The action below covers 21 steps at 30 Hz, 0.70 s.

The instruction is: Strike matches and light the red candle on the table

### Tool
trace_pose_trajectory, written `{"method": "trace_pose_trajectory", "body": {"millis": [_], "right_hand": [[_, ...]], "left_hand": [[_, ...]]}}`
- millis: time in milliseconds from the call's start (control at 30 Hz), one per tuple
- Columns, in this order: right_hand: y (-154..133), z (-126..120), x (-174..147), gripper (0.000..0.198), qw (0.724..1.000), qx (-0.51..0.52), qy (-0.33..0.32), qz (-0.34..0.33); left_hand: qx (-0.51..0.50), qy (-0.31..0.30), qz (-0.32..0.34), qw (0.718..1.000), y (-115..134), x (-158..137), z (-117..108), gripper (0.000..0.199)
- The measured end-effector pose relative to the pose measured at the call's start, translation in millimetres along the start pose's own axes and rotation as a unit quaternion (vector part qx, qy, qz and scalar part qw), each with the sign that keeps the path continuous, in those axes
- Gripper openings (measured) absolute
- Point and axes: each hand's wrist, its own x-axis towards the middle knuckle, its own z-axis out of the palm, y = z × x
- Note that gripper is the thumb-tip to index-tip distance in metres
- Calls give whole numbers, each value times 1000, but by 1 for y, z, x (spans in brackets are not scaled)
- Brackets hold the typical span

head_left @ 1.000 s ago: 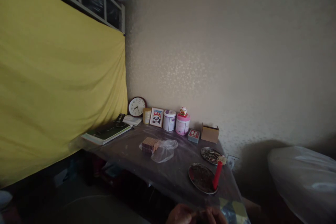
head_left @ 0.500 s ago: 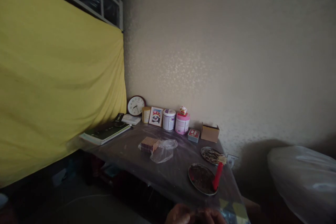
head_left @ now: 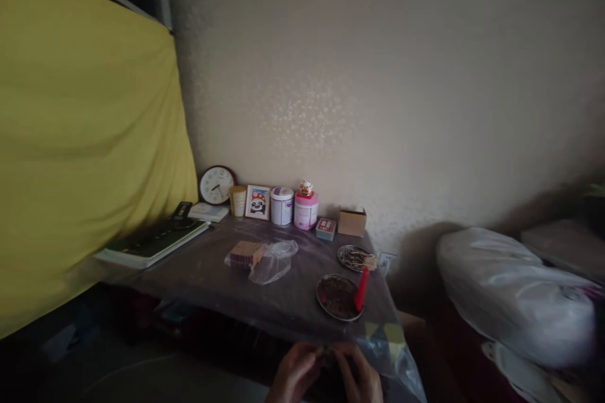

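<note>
Wall [head_left: 378, 75]: patterned, bare along its upper part. Yellow curtain [head_left: 94, 138]: hangs at the left. Tabletop [head_left: 212, 286]: covered in clear plastic sheeting, in order. White bag [head_left: 510, 296]: bulky, at the far right; more of it shows than half a second ago, the view having swung right and tipped down.

Book [head_left: 155, 242]: flat, near the curtain. Clock [head_left: 217, 185]: leaning in the back corner. Cardboard box [head_left: 352, 222]: at the right end of the back row.

Left hand [head_left: 295, 370] and right hand [head_left: 359, 374]: at the front of the tabletop, bent fingers drawn together, fingertips nearly meeting. Both are now seen well inside the lower edge, where earlier they were cut off by it. Grip: fingers curled inward; whether anything is pinched between them I cannot tell, the gap being too dim.

Round dish [head_left: 338, 299]: just beyond the hands, apart from them. Pack of brown blocks [head_left: 246, 254]: partly in clear plastic, farther back to the left. Red stick [head_left: 362, 289]: tilted, at the dish's right edge. These keep their places relative to one another. Finding, as judgement: handling is confined to the fingertips; the objects behind appear undisturbed.
</note>
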Motion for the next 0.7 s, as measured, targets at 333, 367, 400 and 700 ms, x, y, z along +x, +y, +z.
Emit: {"method": "trace_pose_trajectory", "body": {"millis": [333, 367, 400, 700], "right_hand": [[-25, -16, 9, 19, 987, -82, 27, -139], [-25, -14, 7, 19, 985, -79, 31, -153], [-24, -11, 4, 18, 983, -74, 41, -162], [-17, 8, -15, 25, 985, -40, 100, -132]], "left_hand": [[-28, -23, -16, 999, 42, -22, 36, 20], [-28, -23, -10, 999, 43, -23, 38, 19], [-28, -26, -3, 999, 43, -24, 40, 18], [-1, -66, 47, 997, 34, -27, 42, 28]]}}
